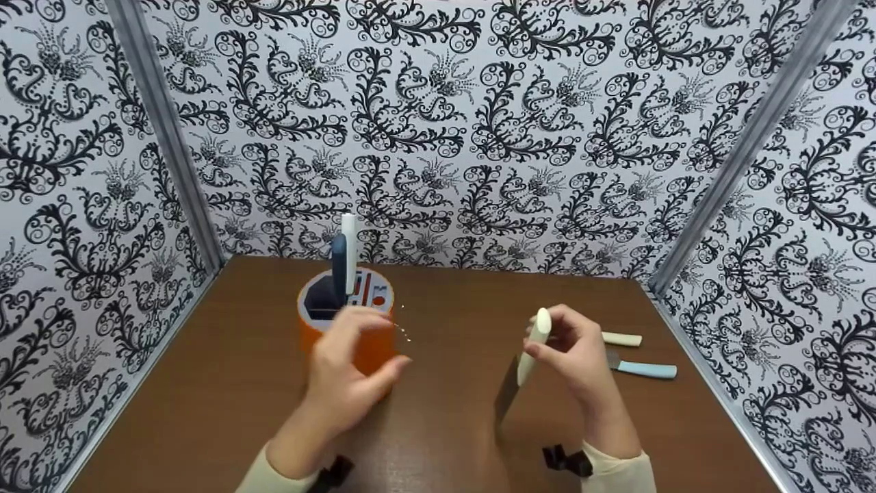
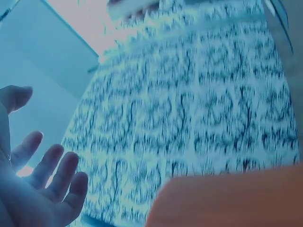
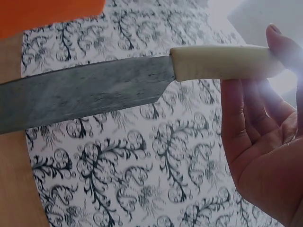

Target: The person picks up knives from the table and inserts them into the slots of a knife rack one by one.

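My right hand pinches the cream handle of a broad-bladed knife between thumb and fingers. Its handle is uppermost in the head view, and the grey blade slants down towards the table. Farther left stands a round orange knife block with slots in its top. A white handle and a dark blue handle stick up from it. My left hand is in front of the block, hiding part of its side, fingers spread and bent loosely. Nothing lies in that palm in the left wrist view.
To the right of my right hand, a knife with a cream handle and one with a light blue handle lie on the brown table. Patterned walls enclose the table at the back and both sides.
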Demonstrator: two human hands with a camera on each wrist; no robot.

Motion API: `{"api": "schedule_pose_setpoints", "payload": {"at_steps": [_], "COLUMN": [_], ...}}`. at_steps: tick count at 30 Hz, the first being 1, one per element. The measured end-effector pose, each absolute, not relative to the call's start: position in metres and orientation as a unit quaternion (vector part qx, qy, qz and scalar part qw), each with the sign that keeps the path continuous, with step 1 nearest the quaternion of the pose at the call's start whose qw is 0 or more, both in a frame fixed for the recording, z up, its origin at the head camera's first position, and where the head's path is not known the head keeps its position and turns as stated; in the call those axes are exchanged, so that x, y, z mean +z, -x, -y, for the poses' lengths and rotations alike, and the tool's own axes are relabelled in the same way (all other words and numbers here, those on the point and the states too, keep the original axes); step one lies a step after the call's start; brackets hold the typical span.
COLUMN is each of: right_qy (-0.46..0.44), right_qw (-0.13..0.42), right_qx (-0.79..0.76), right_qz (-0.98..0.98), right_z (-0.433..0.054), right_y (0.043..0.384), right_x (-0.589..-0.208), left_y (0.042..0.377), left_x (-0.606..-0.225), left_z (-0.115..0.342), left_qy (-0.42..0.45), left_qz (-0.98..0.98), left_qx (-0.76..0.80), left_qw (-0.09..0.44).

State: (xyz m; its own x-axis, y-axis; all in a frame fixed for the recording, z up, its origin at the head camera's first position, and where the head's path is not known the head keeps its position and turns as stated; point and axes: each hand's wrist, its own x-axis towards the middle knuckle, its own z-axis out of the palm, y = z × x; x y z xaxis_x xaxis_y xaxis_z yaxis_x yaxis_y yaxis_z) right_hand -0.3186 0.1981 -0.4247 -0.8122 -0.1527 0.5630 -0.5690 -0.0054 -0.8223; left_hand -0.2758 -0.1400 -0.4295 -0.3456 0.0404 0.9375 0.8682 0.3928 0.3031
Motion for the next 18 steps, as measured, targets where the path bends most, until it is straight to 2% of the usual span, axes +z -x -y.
{"api": "schedule_pose_setpoints", "payload": {"at_steps": [7, 14, 18], "right_qy": [-0.333, -0.348, -0.349], "right_qw": [0.145, 0.142, 0.158], "right_qx": [0.662, 0.642, 0.622], "right_qz": [0.656, 0.668, 0.683], "right_z": [-0.169, -0.140, -0.128], "right_y": [0.312, 0.299, 0.292], "right_x": [-0.430, -0.435, -0.438], "left_y": [0.267, 0.261, 0.259], "left_x": [-0.443, -0.457, -0.460], "left_z": [0.109, 0.090, 0.083], "left_qy": [0.355, 0.304, 0.284], "left_qz": [0.712, 0.745, 0.750], "left_qx": [-0.476, -0.555, -0.571], "left_qw": [0.376, 0.210, 0.175]}}
